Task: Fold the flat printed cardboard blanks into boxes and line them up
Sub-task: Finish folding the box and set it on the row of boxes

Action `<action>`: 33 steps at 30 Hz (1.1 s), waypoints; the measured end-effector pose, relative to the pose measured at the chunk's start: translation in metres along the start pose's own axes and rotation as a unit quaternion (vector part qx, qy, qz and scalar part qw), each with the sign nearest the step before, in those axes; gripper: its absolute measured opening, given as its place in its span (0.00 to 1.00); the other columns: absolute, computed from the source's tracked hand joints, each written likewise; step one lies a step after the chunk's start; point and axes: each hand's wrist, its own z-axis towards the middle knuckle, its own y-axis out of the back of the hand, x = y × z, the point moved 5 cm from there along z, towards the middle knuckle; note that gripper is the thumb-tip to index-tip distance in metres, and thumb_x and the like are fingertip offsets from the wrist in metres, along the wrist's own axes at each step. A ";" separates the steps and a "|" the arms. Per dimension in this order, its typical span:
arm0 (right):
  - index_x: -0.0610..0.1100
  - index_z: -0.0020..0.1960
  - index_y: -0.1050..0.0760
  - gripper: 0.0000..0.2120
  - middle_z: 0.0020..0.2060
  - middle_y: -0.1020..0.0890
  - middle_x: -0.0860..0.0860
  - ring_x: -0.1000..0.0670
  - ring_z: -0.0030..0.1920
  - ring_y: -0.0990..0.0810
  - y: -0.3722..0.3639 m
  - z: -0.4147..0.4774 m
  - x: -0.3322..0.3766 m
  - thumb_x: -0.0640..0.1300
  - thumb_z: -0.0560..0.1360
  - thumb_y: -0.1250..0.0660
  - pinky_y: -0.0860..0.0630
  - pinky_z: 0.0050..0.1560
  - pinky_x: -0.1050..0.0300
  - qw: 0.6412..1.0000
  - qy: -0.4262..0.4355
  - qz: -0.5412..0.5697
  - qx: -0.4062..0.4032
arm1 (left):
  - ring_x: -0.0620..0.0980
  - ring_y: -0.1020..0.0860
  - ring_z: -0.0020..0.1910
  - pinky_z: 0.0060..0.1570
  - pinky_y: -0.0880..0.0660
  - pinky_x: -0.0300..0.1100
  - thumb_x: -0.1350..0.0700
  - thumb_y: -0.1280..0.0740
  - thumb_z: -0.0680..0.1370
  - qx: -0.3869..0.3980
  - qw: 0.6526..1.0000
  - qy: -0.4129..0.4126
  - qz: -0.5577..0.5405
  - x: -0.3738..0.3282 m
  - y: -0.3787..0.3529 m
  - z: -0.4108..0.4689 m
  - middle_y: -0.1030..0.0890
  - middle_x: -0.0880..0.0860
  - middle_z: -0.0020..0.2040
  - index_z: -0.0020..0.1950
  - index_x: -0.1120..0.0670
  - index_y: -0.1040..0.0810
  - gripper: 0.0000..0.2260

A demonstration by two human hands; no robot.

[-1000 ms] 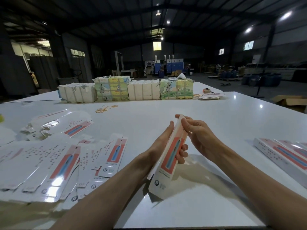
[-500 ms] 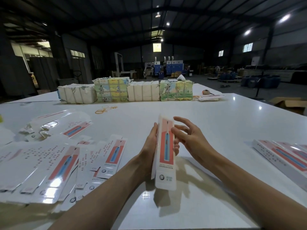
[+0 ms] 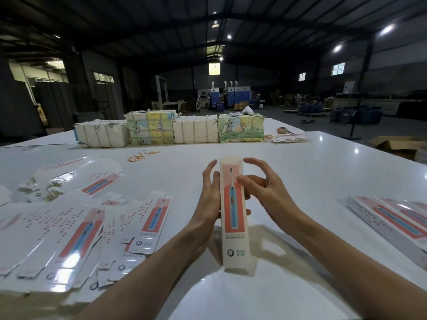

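Observation:
I hold a long narrow box, white and coral with a blue toothbrush print, above the white table. Its printed face points up at me and its far end is open. My left hand grips it from the left and underneath, fingertips showing at its right edge. My right hand touches its right side with the thumb, the other fingers curved in the air above the far end. Several flat printed blanks lie spread at the left. Folded boxes lie side by side at the right edge.
Wrapped paper bundles stand in a row across the far side of the table. Yellow rubber bands lie before them. A small stack of cards and a tape roll sit at the far right. A cardboard carton stands beyond the table.
The box has turned from tilted and nearly flat to straight, squared out and face up. My right hand has slid from its top end to its right side.

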 end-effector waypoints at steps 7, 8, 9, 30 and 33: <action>0.57 0.75 0.29 0.23 0.52 0.12 0.48 0.45 0.54 0.13 0.007 0.002 0.007 0.52 0.82 0.30 0.18 0.47 0.63 1.000 0.020 0.005 0.009 | 0.53 0.16 0.62 0.50 0.15 0.58 0.36 0.47 0.86 0.053 0.996 -0.051 0.050 -0.011 -0.004 -0.006 0.28 0.46 0.78 0.78 0.24 0.45 0.21; 0.57 0.75 0.28 0.23 0.52 0.12 0.49 0.45 0.54 0.13 0.008 0.002 0.007 0.52 0.82 0.30 0.18 0.47 0.63 1.000 0.021 0.005 0.008 | 0.55 0.17 0.64 0.52 0.15 0.59 0.35 0.45 0.84 0.065 0.995 -0.050 0.059 -0.013 -0.008 -0.008 0.32 0.46 0.80 0.77 0.22 0.48 0.23; 0.57 0.75 0.28 0.23 0.53 0.12 0.50 0.46 0.54 0.13 0.009 0.002 0.008 0.52 0.81 0.29 0.18 0.47 0.63 1.000 0.021 0.004 0.006 | 0.53 0.18 0.64 0.53 0.15 0.55 0.35 0.42 0.82 0.072 0.993 -0.052 0.072 -0.016 -0.012 -0.009 0.34 0.44 0.80 0.76 0.21 0.50 0.26; 0.51 0.67 0.26 0.14 0.48 0.12 0.49 0.47 0.52 0.12 0.014 0.005 -0.009 0.56 0.85 0.38 0.17 0.50 0.58 0.998 -0.052 0.030 -0.034 | 0.55 0.12 0.42 0.38 0.16 0.44 0.56 0.20 0.73 0.108 0.987 0.114 0.046 0.007 -0.019 -0.008 0.22 0.55 0.58 0.70 0.32 0.42 0.39; 0.46 0.67 0.23 0.12 0.47 0.12 0.46 0.43 0.51 0.12 0.022 0.009 -0.013 0.48 0.86 0.37 0.17 0.48 0.57 0.994 -0.076 0.053 -0.063 | 0.55 0.12 0.44 0.40 0.16 0.44 0.58 0.21 0.74 0.133 0.983 0.114 0.057 0.008 -0.024 -0.010 0.21 0.55 0.59 0.71 0.33 0.41 0.39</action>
